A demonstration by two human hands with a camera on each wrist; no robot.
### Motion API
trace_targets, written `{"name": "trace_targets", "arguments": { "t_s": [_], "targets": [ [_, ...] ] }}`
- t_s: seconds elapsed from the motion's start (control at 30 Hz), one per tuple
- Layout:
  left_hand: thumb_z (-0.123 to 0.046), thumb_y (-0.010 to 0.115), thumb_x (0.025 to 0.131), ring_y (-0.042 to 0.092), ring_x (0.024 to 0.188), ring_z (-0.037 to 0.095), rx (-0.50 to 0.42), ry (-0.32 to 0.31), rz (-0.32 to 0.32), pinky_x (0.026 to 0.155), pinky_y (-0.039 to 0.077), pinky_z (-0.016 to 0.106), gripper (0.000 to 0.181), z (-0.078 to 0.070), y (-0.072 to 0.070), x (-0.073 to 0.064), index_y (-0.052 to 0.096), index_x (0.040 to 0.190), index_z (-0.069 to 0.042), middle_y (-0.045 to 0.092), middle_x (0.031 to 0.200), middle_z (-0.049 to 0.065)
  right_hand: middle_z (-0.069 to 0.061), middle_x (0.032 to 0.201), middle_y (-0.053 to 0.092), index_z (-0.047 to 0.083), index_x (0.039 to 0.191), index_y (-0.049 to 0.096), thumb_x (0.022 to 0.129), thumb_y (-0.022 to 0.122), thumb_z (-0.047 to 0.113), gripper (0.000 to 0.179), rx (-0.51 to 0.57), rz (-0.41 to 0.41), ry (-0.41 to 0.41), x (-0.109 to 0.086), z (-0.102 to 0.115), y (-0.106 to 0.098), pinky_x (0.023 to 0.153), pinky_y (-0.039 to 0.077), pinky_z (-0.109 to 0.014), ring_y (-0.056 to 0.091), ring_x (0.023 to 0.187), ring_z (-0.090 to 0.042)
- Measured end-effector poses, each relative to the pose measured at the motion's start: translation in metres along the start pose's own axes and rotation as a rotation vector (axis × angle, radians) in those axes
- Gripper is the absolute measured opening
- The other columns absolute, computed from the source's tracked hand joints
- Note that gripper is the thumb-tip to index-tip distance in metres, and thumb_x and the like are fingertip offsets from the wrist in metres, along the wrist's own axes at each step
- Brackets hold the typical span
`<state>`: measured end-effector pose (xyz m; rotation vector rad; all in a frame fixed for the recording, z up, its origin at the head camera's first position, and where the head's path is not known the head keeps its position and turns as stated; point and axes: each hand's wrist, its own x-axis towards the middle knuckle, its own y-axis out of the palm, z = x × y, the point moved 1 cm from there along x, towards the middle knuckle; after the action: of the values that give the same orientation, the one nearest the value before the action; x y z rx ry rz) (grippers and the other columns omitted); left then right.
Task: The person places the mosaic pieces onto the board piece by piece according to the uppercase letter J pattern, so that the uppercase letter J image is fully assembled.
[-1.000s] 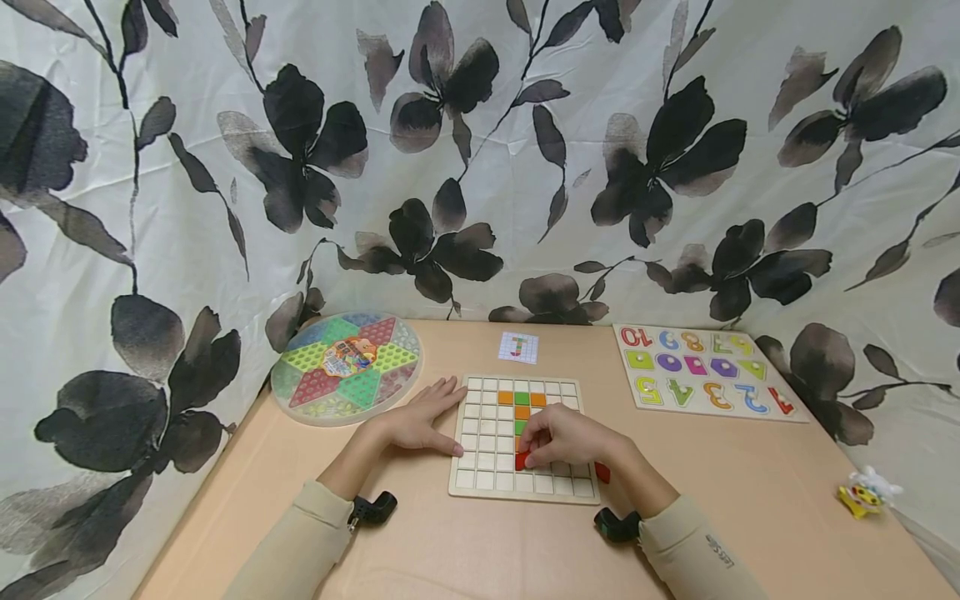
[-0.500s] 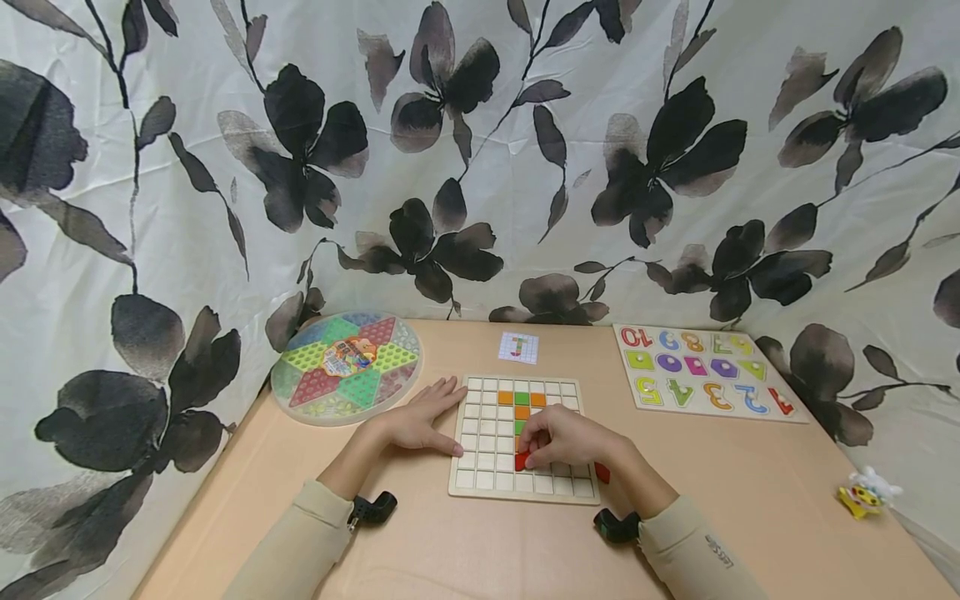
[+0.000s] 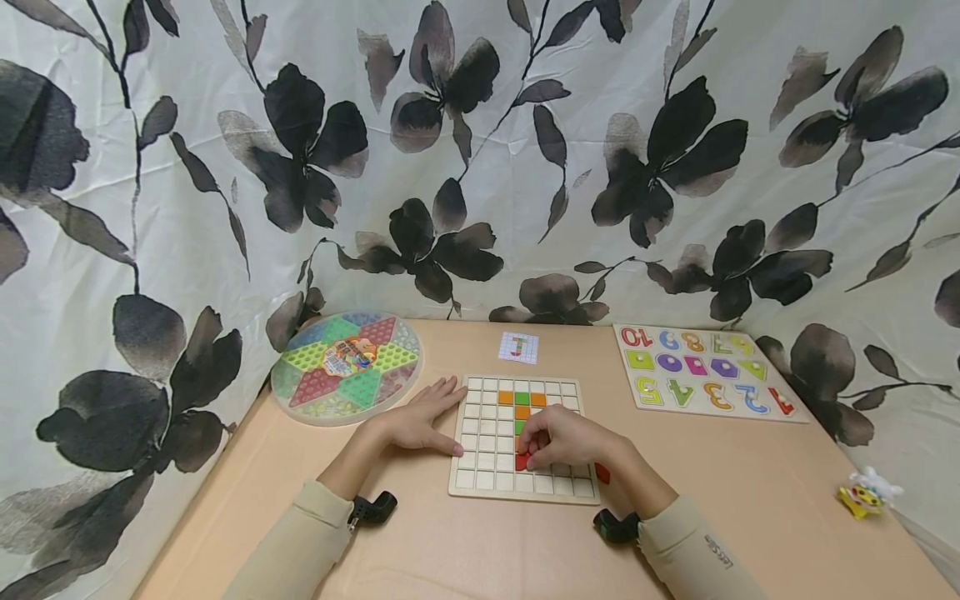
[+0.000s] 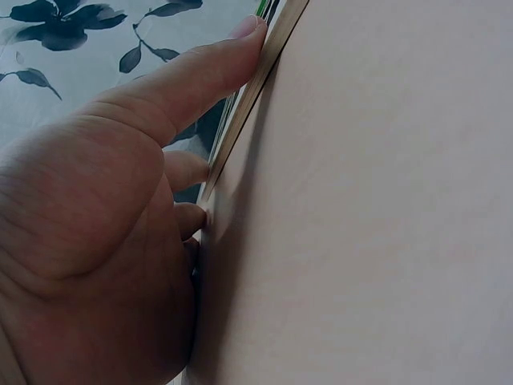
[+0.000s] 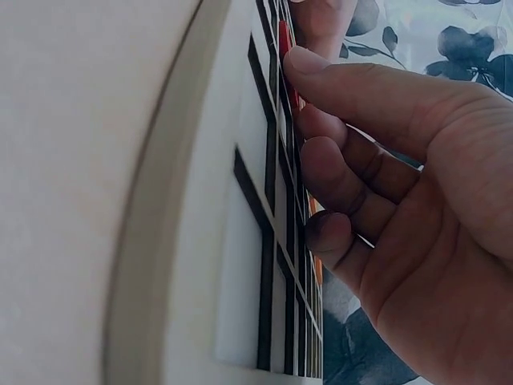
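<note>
A pale wooden grid board [image 3: 486, 461] lies on the table in front of me. Spread along its left edge is my left hand [image 3: 408, 425], thumb on the rim in the left wrist view. My right hand [image 3: 570, 437] is over the board, fingers bent, pinching a red square tile [image 3: 521, 463] low in a column of coloured tiles; the right wrist view has the thumb tip against the red tile [image 5: 284, 40]. Above it are green [image 3: 520, 427] and orange [image 3: 522, 413] tiles, partly hidden by the hand. Another red piece [image 3: 602, 472] shows at the board's right edge, under the right wrist.
A small card with a letter-like pattern [image 3: 518, 347] lies behind the board. At the left is a round star-patterned game board [image 3: 347, 367], and a number puzzle [image 3: 705, 371] sits at the back right. A yellow-and-white toy [image 3: 864, 493] stands near the right edge.
</note>
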<state>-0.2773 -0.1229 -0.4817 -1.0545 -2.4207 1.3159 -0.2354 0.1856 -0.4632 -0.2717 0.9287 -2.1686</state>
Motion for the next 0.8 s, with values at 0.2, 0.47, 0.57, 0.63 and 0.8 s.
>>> {"name": "trace_targets", "arguments": {
  "t_s": [0.2, 0.47, 0.57, 0.63, 0.8],
  "targets": [
    [-0.059, 0.079, 0.085, -0.007, 0.163, 0.035, 0.002, -0.001, 0.004, 0.132, 0.0, 0.056, 0.113, 0.0, 0.0, 0.001, 0.018, 0.168, -0.014, -0.001, 0.176, 0.016, 0.01, 0.081, 0.068, 0.019, 0.097, 0.078, 0.086, 0.086, 0.015, 0.014, 0.015, -0.012, 0.003, -0.003, 0.0, -0.004, 0.067, 0.052, -0.02, 0.06, 0.075, -0.006],
    [-0.059, 0.079, 0.085, -0.008, 0.163, 0.034, 0.007, -0.008, 0.009, 0.132, -0.001, 0.055, 0.113, 0.0, 0.001, 0.0, 0.018, 0.168, -0.015, -0.002, 0.176, 0.015, 0.005, 0.086, 0.069, 0.015, 0.102, 0.08, 0.089, 0.083, 0.013, 0.014, 0.05, -0.089, 0.068, -0.015, 0.004, -0.021, 0.071, 0.054, -0.023, 0.062, 0.083, -0.017],
    [-0.06, 0.079, 0.085, -0.008, 0.163, 0.033, 0.007, -0.011, 0.013, 0.132, -0.001, 0.054, 0.113, 0.0, 0.0, 0.0, 0.017, 0.169, -0.016, -0.002, 0.176, 0.014, 0.004, 0.086, 0.068, 0.013, 0.105, 0.079, 0.089, 0.083, 0.013, 0.016, 0.047, -0.109, 0.068, -0.021, 0.004, -0.029, 0.072, 0.053, -0.024, 0.061, 0.084, -0.018],
    [-0.06, 0.079, 0.085, -0.008, 0.163, 0.033, 0.009, -0.012, 0.014, 0.132, -0.001, 0.054, 0.113, 0.001, 0.0, 0.0, 0.017, 0.169, -0.016, -0.002, 0.176, 0.013, 0.003, 0.086, 0.068, 0.012, 0.105, 0.078, 0.089, 0.083, 0.014, 0.017, 0.033, -0.119, 0.065, -0.024, 0.003, -0.033, 0.073, 0.053, -0.024, 0.061, 0.085, -0.019],
    [-0.06, 0.079, 0.084, -0.008, 0.163, 0.032, 0.015, -0.015, 0.014, 0.132, -0.001, 0.054, 0.114, 0.001, 0.0, 0.0, 0.016, 0.169, -0.016, -0.003, 0.176, 0.012, 0.006, 0.084, 0.067, 0.011, 0.106, 0.078, 0.088, 0.084, 0.014, 0.019, -0.008, -0.119, 0.052, -0.033, 0.001, -0.044, 0.071, 0.052, -0.024, 0.06, 0.082, -0.017]
  ]
}}
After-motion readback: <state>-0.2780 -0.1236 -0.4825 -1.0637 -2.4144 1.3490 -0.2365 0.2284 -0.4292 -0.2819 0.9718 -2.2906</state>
